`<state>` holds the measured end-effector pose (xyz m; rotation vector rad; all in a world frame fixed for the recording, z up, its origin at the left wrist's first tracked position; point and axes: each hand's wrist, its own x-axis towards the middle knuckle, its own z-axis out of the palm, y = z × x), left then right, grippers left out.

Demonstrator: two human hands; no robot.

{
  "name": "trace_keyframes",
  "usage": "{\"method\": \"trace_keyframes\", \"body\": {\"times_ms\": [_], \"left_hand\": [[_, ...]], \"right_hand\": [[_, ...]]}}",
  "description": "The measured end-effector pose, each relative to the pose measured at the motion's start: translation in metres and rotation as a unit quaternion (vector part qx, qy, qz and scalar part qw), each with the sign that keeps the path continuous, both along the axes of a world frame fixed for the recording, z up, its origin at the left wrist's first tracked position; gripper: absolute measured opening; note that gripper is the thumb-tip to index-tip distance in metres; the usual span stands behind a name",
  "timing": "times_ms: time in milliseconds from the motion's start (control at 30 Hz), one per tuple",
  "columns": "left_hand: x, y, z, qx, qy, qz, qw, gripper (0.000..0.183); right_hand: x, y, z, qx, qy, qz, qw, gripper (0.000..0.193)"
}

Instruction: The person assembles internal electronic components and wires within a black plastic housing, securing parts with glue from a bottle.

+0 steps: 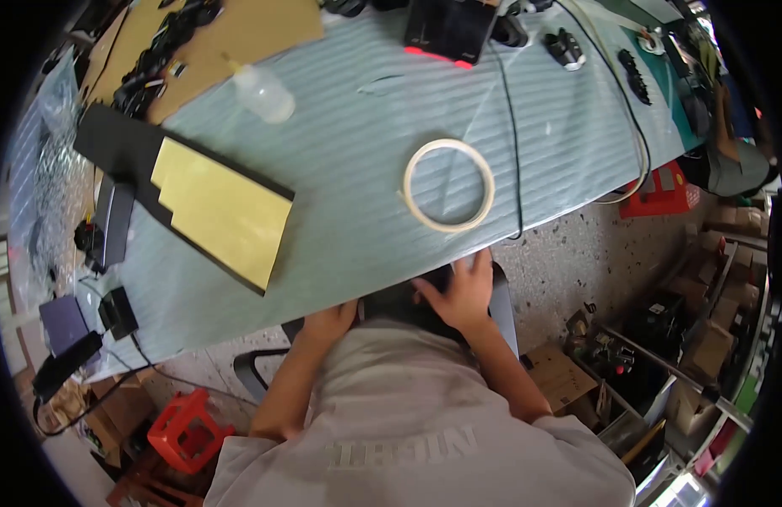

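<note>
Below the near edge of the surface (340,211), both hands rested on a dark object (408,300) held against the person's grey shirt (408,422). The right hand (460,294) lay flat on top of it with fingers spread, its grip loose and open rather than clenched. The left hand (330,321) pressed at the object's left side; its fingers were tucked out of sight, so I cannot tell whether that grip was closed or open. What the dark object was could not be made out, since the hands and shirt covered most of it.

Just beyond the right grip, on the striped grey-green surface, lay a pale ring of tape (448,185), flat and apart from the hand. A black cable (516,144) ran beside the ring on its right, crossing the surface to its near edge. Farther left of the left grip sat a yellow sheet (222,211) on a black board (112,144). Beyond that stood a clear plastic bottle (263,93), lying near a brown cardboard sheet (256,29). At the far edge was a black box (450,29) with a red strip. Down to the left of the left grip, on the floor, stood a red stool (187,429).
</note>
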<state>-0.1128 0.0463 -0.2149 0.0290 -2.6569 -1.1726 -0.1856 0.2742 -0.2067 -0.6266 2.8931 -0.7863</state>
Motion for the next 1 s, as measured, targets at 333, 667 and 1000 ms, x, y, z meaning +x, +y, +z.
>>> {"method": "trace_keyframes", "body": {"times_ms": [333,667,1000], "left_hand": [[-0.031,0.033,-0.080,0.021,0.000,-0.035,0.999,0.038],[-0.003,-0.008,-0.033,0.003,-0.021,0.040,0.999,0.040],[-0.022,0.022,-0.026,-0.078,-0.135,-0.148,0.977,0.058]], "right_hand": [[-0.005,-0.033,-0.052,0.058,-0.071,0.000,0.996,0.085],[-0.003,-0.025,-0.050,-0.013,-0.034,-0.051,0.998,0.091],[0.004,-0.015,-0.046,-0.040,0.007,-0.072,0.997,0.104]]}}
